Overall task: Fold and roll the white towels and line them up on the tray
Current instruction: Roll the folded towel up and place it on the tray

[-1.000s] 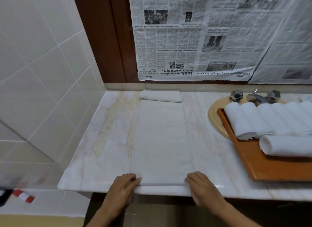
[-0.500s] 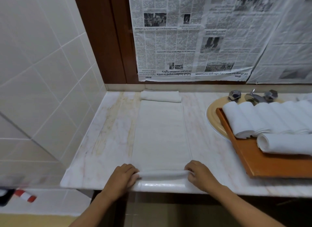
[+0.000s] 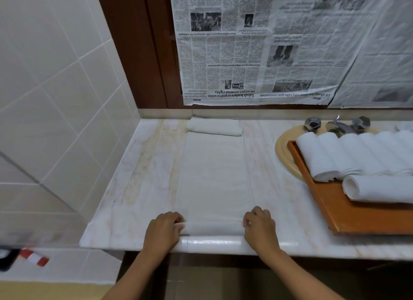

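The left hand (image 3: 164, 229) and right hand (image 3: 260, 225), fingers curled round the rolled edge of the white towel (image 3: 213, 176) at six o'clock, should roll evenly toward twelve, keeping it tight.

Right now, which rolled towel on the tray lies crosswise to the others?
The single roll nearest you, lying left-to-right on the tray; the others sit side by side behind it, pointing away.

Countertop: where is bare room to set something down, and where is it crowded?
Free: marble between tiled wall and flat towel; a narrower strip between towel and tray; the tray's near end. Crowded: its far end, holding rolled towels.
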Tool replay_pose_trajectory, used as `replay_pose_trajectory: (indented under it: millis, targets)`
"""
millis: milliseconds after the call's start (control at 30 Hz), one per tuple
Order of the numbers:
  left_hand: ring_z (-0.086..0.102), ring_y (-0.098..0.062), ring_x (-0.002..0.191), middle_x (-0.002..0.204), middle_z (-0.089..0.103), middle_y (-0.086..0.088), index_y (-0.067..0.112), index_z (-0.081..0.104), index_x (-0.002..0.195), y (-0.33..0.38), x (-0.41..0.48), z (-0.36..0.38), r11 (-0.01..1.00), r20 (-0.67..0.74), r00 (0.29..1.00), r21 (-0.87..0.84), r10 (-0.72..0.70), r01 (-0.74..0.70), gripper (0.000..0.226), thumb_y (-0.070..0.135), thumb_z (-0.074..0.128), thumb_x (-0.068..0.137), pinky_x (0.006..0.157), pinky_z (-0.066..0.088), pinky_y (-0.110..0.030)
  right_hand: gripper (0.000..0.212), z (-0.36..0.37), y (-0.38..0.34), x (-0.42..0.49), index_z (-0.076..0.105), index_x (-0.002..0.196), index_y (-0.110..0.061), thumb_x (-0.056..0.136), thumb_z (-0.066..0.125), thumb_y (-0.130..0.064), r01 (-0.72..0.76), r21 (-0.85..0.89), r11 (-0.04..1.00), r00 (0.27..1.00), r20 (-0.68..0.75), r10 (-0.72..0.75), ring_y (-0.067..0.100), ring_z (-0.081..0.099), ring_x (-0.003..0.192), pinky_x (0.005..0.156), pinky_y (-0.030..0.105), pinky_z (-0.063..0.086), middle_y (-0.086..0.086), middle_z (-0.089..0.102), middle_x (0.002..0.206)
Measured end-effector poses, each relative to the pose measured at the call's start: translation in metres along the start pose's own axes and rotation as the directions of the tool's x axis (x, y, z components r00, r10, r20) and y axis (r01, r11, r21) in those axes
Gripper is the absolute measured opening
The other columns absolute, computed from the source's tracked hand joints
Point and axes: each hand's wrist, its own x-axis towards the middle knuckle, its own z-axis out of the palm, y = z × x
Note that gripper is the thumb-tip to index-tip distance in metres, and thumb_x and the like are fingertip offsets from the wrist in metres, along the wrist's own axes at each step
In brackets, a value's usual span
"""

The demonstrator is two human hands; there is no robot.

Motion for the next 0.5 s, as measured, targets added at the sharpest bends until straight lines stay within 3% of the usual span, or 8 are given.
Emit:
replay_pose_trajectory:
  millis: [100,200,300,400,500]
  targets:
    - [0.06,-0.019,0.075,0.09,0.066,0.005,0.026,0.072,0.087,0.001,-0.001,0.005,0.997,-0.088,0.994,0.058,0.058,-0.053,0.025,0.011,0.082,0.069,0.063,0.038,-0.026,0.041,0.009,-0.001,-0.008,0.063,0.065,-0.017,0.039,0.079,0.012,0.168,-0.152,0.974,0.983,-0.048,-0.177,0.015,0.049,0.066,0.051,0.022,0.039,-0.002,0.057,0.076]
    - [0.06,-0.018,0.07,0.09,0.066,0.004,0.022,0.072,0.088,0.007,-0.004,0.012,0.962,-0.138,0.953,0.087,0.27,-0.26,0.05,-0.005,0.083,0.048,0.057,0.043,-0.027,0.057,0.016,0.008,-0.012,0.06,0.075,-0.017,0.03,0.074,0.015,0.243,-0.185,0.952,0.969,0.008,-0.246,0.016,0.048,0.063,0.048,0.022,0.037,-0.003,0.054,0.079]
    - [0.054,-0.013,0.076,0.099,0.062,0.008,0.024,0.065,0.097,0.005,-0.014,0.022,0.928,-0.153,0.916,0.033,0.371,-0.37,0.04,0.005,0.068,0.063,0.061,0.045,-0.025,0.061,0.018,0.008,-0.013,0.062,0.085,-0.02,0.033,0.073,0.01,0.254,-0.195,0.947,0.966,0.012,-0.257,0.018,0.05,0.066,0.052,0.024,0.035,-0.003,0.055,0.083]
    - [0.052,-0.009,0.089,0.111,0.063,0.01,0.025,0.067,0.111,0.003,-0.023,0.032,0.952,-0.117,0.947,-0.019,0.3,-0.305,0.034,0.028,0.052,0.081,0.076,0.045,-0.02,0.052,0.016,-0.001,-0.019,0.063,0.1,-0.025,0.053,0.075,-0.006,0.283,-0.15,0.947,0.959,0.014,-0.284,0.017,0.054,0.07,0.055,0.024,0.04,-0.003,0.059,0.091]
    - [0.049,-0.008,0.089,0.106,0.066,0.014,0.032,0.071,0.11,0.013,-0.021,0.032,0.968,-0.102,0.963,0.029,0.251,-0.249,0.034,0.046,0.052,0.085,0.069,0.047,-0.025,0.036,0.018,-0.006,-0.022,0.06,0.096,-0.025,0.065,0.075,-0.015,0.361,-0.162,0.918,0.931,0.009,-0.365,0.018,0.053,0.069,0.054,0.028,0.04,-0.001,0.057,0.091]
